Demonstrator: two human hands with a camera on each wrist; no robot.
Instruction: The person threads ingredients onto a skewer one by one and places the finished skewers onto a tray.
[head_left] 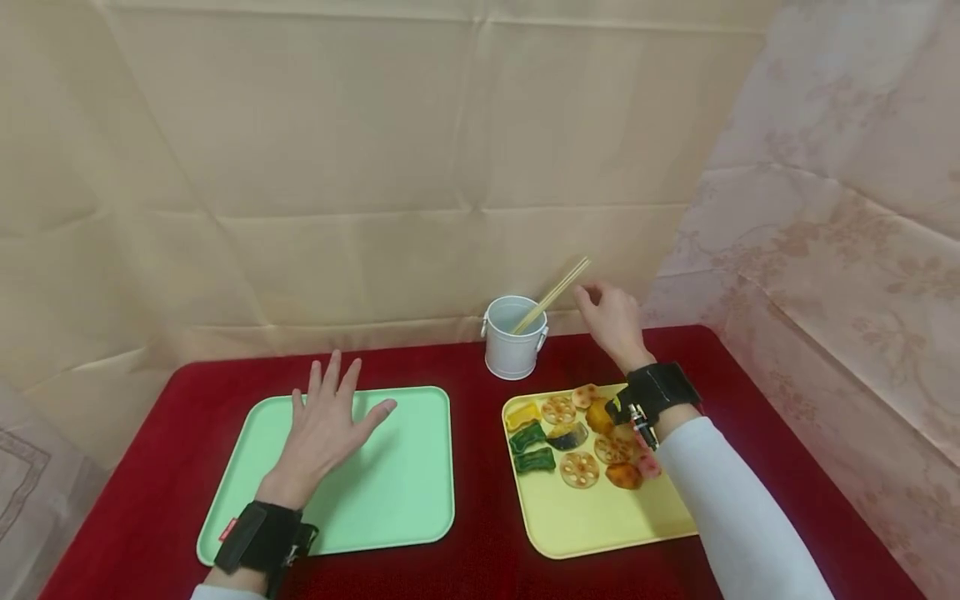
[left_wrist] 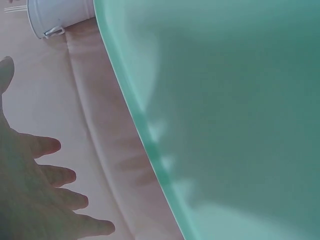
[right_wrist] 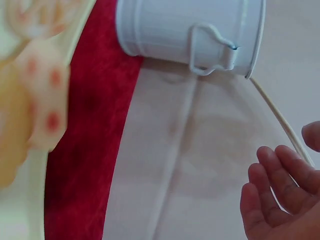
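My left hand [head_left: 318,437] is spread over the mint-green tray [head_left: 412,467], palm down, fingers apart and holding nothing. Wooden chopsticks [head_left: 555,293] lean to the right out of a small white metal bucket [head_left: 512,354] with side handles. Just right of their upper ends is my right hand [head_left: 613,323], its fingers loosely bent and the thumb apart. In the right wrist view the chopsticks [right_wrist: 276,111] pass behind the gap between thumb and fingers [right_wrist: 287,187]. Nothing is gripped there.
A yellow tray [head_left: 570,529] under my right forearm bears several food pieces, among them a lotus root slice [head_left: 580,470], a green pepper piece [head_left: 534,460] and a pumpkin slice [head_left: 567,436]. A red cloth [head_left: 480,500] covers the table. Beige fabric [head_left: 337,167] hangs behind.
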